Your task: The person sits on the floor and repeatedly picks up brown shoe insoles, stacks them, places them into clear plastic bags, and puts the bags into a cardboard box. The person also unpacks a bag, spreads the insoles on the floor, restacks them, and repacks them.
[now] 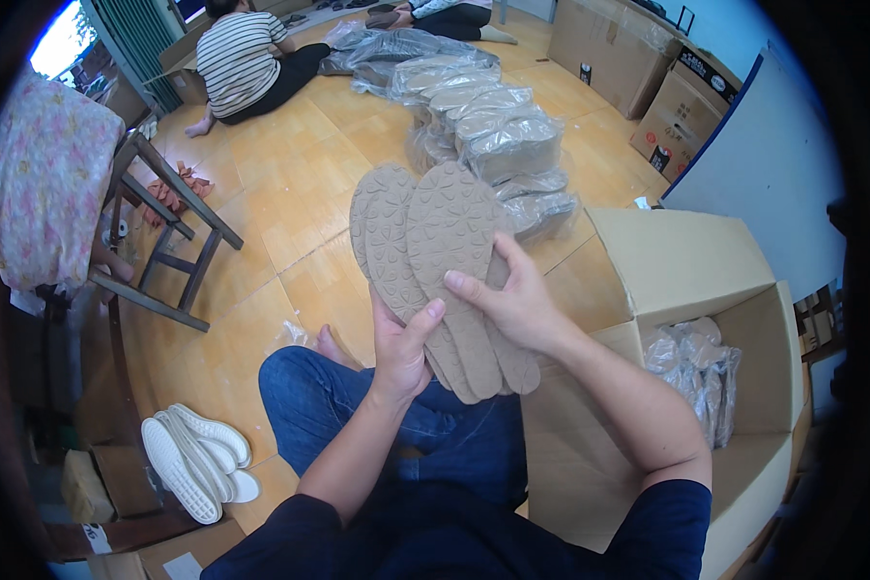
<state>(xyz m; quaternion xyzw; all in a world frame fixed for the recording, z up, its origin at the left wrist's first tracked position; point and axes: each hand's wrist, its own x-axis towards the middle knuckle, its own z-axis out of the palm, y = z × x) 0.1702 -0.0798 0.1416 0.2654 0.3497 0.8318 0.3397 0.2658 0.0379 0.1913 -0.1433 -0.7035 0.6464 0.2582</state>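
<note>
Several brown shoe soles (451, 227) with a raised pattern are fanned out in front of me, above my crossed legs. My left hand (401, 348) grips their lower left edges, its thumb lying across the face of one sole. On the other side my right hand (512, 302) is closed round the right edges, thumb pressed on the front sole. The fingers behind the soles are mostly hidden. Beyond them, plastic-wrapped bundles of similar soles (507, 140) stand in a row on the floor.
An open cardboard box (691, 256) with plastic-wrapped bundles (696, 372) inside stands at my right. White soles (198, 459) lie at lower left. A wooden stool (179, 232) is at left. Two people sit at the back, one in a striped shirt (239, 63). Closed cartons (614, 53) stand far right.
</note>
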